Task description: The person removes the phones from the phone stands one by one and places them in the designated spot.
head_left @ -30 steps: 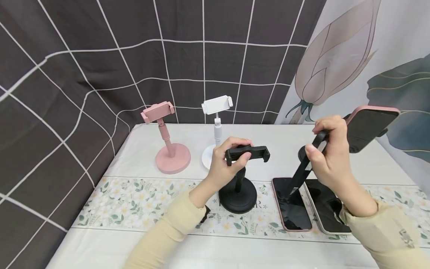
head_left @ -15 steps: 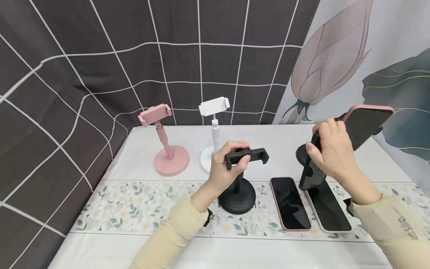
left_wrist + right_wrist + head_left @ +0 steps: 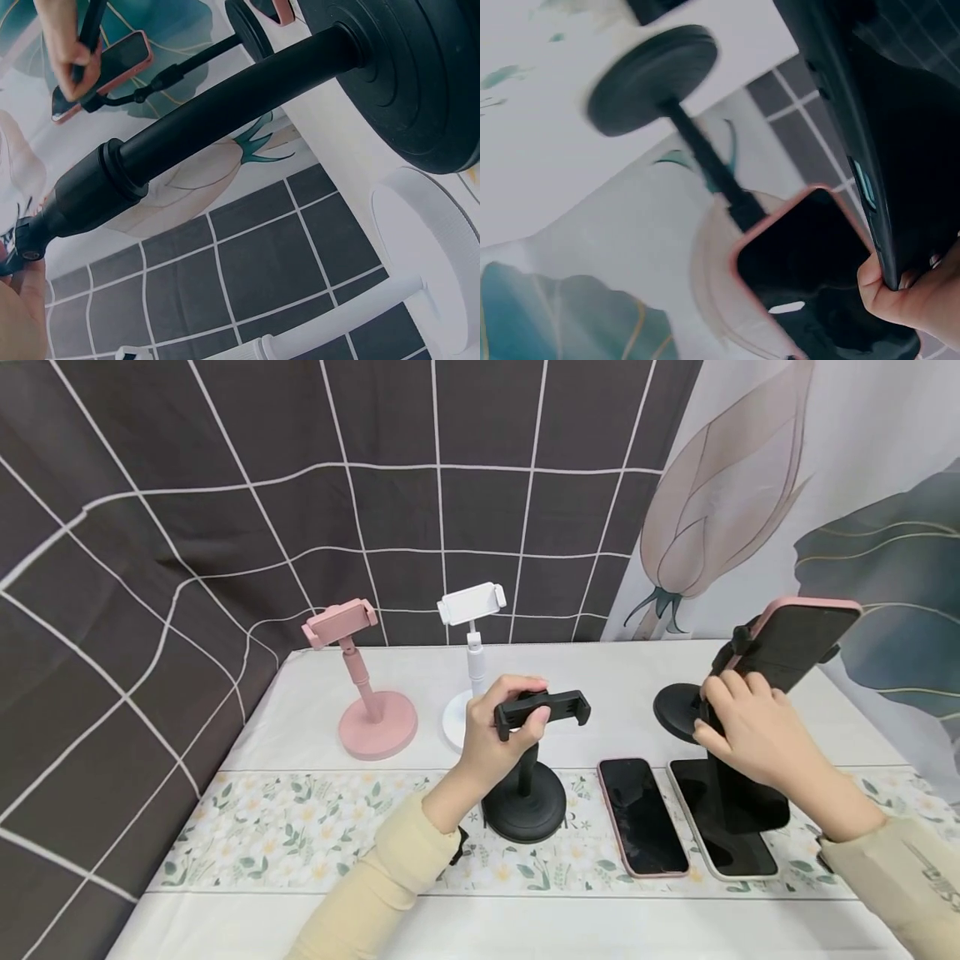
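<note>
The left hand (image 3: 491, 747) pinches the clamp (image 3: 551, 710) of a black phone stand, whose round base (image 3: 525, 806) rests on the floral strip. In the left wrist view the stand's black pole (image 3: 232, 109) runs diagonally. The right hand (image 3: 757, 731) grips the upper end of a black phone (image 3: 750, 802), tilted above a white-edged phone (image 3: 693, 785) lying on the table. Behind that hand, a pink-edged phone (image 3: 802, 639) sits in another black stand with a round base (image 3: 677, 712). In the right wrist view, thumb and fingers hold the black phone (image 3: 847, 142) by its edge.
A pink stand (image 3: 377, 725) and a white stand (image 3: 474, 604) are at the back left and centre. A pink-edged phone (image 3: 643, 817) lies flat between the black stand and the white-edged phone. Dark grid cloth (image 3: 390, 510) hangs behind the table (image 3: 300, 693).
The right hand has turned the black phone and moved it slightly right and lower, over the white-edged phone. The left hand keeps its hold on the clamp; the head view has shifted slightly.
</note>
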The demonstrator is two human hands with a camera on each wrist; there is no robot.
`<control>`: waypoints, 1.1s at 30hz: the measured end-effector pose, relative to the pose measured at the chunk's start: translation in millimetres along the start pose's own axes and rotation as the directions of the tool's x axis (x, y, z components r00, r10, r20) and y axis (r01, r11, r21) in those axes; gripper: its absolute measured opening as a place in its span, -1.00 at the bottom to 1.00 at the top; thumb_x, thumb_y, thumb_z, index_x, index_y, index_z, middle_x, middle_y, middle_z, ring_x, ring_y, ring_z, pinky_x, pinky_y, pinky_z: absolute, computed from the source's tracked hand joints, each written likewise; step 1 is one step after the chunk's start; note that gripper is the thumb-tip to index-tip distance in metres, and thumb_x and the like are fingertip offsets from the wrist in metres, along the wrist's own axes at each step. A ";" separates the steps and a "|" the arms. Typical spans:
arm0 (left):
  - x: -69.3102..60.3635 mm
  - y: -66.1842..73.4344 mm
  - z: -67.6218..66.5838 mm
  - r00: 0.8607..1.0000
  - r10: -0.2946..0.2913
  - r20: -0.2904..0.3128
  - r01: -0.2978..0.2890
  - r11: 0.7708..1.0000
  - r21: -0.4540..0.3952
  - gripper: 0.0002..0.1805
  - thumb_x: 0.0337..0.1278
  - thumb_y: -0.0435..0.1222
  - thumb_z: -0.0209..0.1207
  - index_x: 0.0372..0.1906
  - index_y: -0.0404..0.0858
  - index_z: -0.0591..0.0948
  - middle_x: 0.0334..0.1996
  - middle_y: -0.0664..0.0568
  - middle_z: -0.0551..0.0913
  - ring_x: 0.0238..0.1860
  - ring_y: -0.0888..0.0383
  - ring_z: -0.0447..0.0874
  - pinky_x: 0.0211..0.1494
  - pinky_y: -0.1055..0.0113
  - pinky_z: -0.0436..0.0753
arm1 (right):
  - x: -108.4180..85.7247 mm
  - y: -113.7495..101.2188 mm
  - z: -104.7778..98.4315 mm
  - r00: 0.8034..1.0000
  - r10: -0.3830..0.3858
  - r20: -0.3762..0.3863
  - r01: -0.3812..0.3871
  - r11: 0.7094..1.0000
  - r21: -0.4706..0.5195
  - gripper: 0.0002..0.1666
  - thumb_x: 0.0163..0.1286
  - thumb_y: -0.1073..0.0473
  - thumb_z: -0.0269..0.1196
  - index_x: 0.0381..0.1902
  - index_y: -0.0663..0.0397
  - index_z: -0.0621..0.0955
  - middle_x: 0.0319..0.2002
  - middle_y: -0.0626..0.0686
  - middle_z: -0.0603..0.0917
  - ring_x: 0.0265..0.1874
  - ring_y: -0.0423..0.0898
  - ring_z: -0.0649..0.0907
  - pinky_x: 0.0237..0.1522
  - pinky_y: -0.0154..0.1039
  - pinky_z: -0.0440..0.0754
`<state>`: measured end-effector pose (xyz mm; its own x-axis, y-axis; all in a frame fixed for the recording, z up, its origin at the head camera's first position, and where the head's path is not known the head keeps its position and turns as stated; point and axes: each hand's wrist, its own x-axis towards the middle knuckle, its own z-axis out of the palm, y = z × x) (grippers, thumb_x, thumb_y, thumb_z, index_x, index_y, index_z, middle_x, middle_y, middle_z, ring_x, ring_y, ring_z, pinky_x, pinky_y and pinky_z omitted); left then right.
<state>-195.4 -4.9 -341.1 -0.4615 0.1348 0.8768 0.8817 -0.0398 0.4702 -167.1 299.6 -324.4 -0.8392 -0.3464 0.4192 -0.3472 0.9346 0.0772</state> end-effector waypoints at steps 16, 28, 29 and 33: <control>-1.9 0.6 -0.4 1.000 0.000 0.010 0.000 1.000 -0.010 -0.53 0.30 -0.02 0.00 -0.22 -0.43 0.51 -0.33 -0.34 0.64 -0.54 0.01 0.61 -0.44 0.44 0.62 | -47.3 56.9 33.3 0.962 -0.019 0.274 0.044 0.995 -0.087 -0.64 0.05 0.05 0.22 -0.33 0.16 0.36 -0.39 0.06 0.42 -0.41 0.07 0.40 -0.58 -0.02 0.32; -0.1 -2.9 -1.2 1.000 0.016 -0.001 -0.016 1.000 -0.008 -0.50 0.30 0.00 0.00 -0.23 -0.44 0.51 -0.36 -0.33 0.64 -0.54 0.01 0.60 -0.44 0.43 0.62 | -52.7 79.7 53.8 0.918 0.047 0.395 -0.021 0.997 -0.070 -0.59 0.15 0.01 0.22 -0.27 0.23 0.38 -0.38 0.14 0.46 -0.42 0.12 0.45 -0.60 0.01 0.37; -0.1 -3.1 -1.4 1.000 0.016 -0.005 -0.016 1.000 -0.007 -0.50 0.29 0.00 0.00 -0.23 -0.44 0.51 -0.36 -0.33 0.64 -0.54 0.01 0.60 -0.44 0.43 0.62 | -52.7 80.9 55.0 0.913 0.051 0.405 -0.025 0.997 -0.068 -0.58 0.16 0.01 0.22 -0.25 0.25 0.39 -0.36 0.17 0.47 -0.40 0.14 0.45 -0.59 0.03 0.38; -0.6 -3.5 -3.0 1.000 0.006 0.000 -0.006 1.000 -0.015 -0.49 0.29 0.01 0.00 -0.23 -0.44 0.51 -0.35 -0.33 0.64 -0.52 0.00 0.60 -0.43 0.43 0.62 | -52.7 82.1 59.3 0.895 0.067 0.442 -0.043 0.997 -0.064 -0.53 0.17 0.01 0.22 -0.19 0.31 0.41 -0.30 0.25 0.49 -0.37 0.20 0.46 -0.55 0.10 0.41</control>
<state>-198.4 -7.8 -343.0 -0.4565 0.1350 0.8794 0.8826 -0.0559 0.4668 -176.3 389.8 -393.7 -0.9590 -0.2826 -0.0192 -0.2829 0.9520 0.1172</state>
